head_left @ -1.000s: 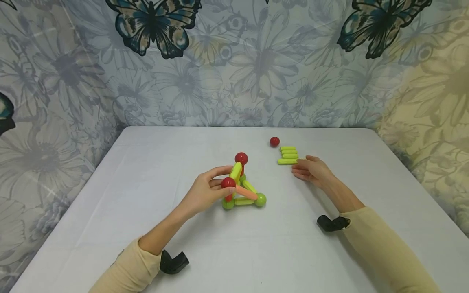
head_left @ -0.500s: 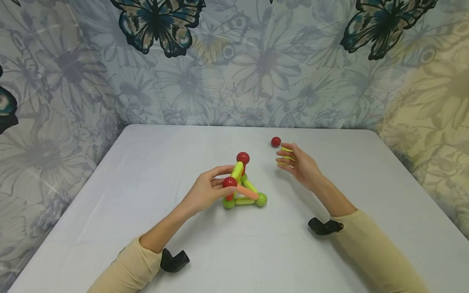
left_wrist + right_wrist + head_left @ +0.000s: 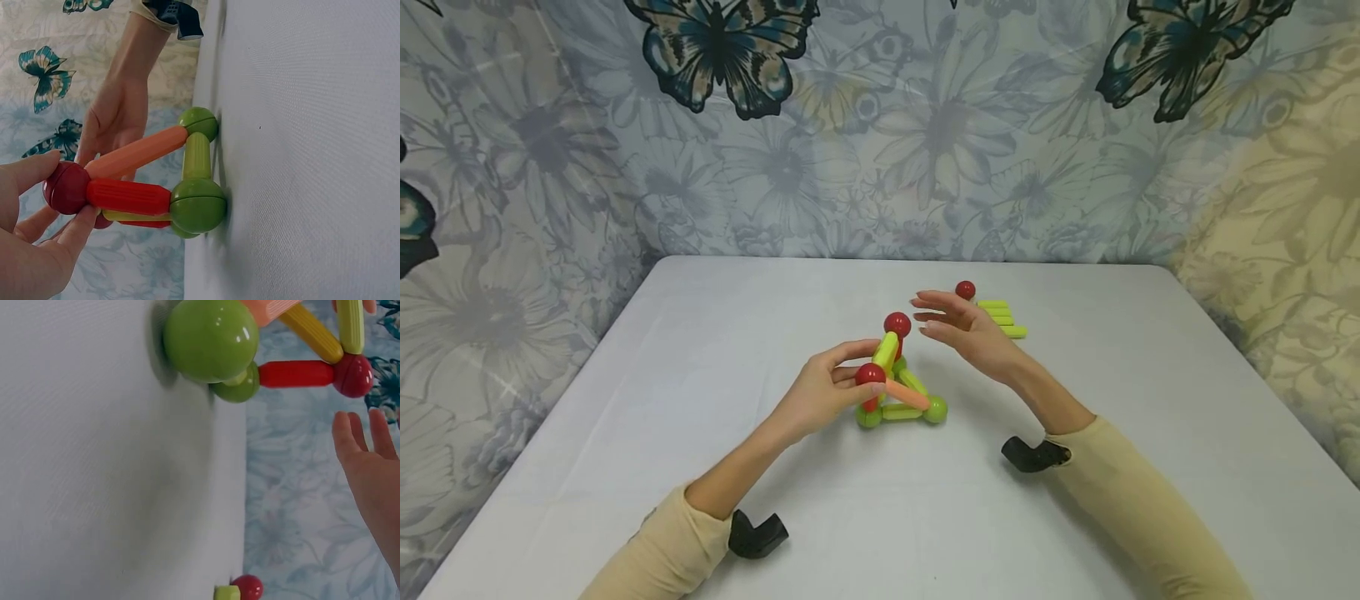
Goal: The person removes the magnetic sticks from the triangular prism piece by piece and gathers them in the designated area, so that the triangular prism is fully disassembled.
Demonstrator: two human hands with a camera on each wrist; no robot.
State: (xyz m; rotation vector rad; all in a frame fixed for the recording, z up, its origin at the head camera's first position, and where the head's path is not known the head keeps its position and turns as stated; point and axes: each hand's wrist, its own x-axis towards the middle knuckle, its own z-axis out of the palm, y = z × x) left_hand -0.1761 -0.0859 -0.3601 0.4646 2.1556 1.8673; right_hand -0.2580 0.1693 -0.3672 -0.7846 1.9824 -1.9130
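The main danger lies with the open frame of glossy, plastic-looking rods and balls (image 3: 904,396), which stands about midway between the left and right edges of the white-covered desk (image 3: 880,517). The left hand (image 3: 820,392) pinches its nearer upper red ball (image 3: 67,187) between thumb and finger, and a small twist or tug there could pop that ball off the ribbed red rod (image 3: 129,197) beneath it or tip the whole frame. The right hand (image 3: 973,337), fingers spread and with nothing visible in it, hovers just beside the farther upper red ball (image 3: 897,324) without touching it. A careless sideways brush could knock that ball loose, since the joins look like plain ball-to-rod contacts (whether anything locks them, I cannot tell). A push there might also drag the yellow-green upper rod (image 3: 885,353) out of line, because it bridges both red balls. Toward the far edge, right of its middle, a loose red ball (image 3: 966,290) sits beside several loose lime-green rods (image 3: 1000,315); catching it with the right forearm or knuckles could set it rolling over that edge.
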